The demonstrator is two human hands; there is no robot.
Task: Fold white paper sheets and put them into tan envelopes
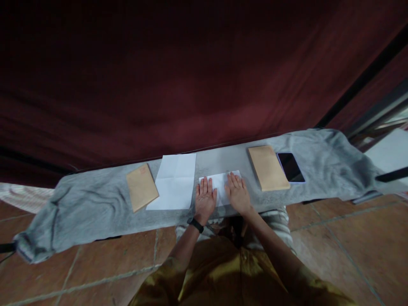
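A folded white sheet of paper (220, 183) lies on the grey cloth directly in front of me. My left hand (205, 199) rests flat on its left part, fingers stretched out, with a dark band on the wrist. Over the right part, my right hand (237, 193) is pressed down flat, fingers extended. Both palms cover much of the paper. Left of my left hand, a larger white sheet (174, 182) with crease lines lies spread out.
A brown envelope (141, 187) with a reddish mark touches the larger sheet's left side. To the right lie a stack of brown envelopes (268, 168) and a phone (291, 167). The grey cloth (95, 199) covers a long narrow surface before a dark red curtain (191, 85).
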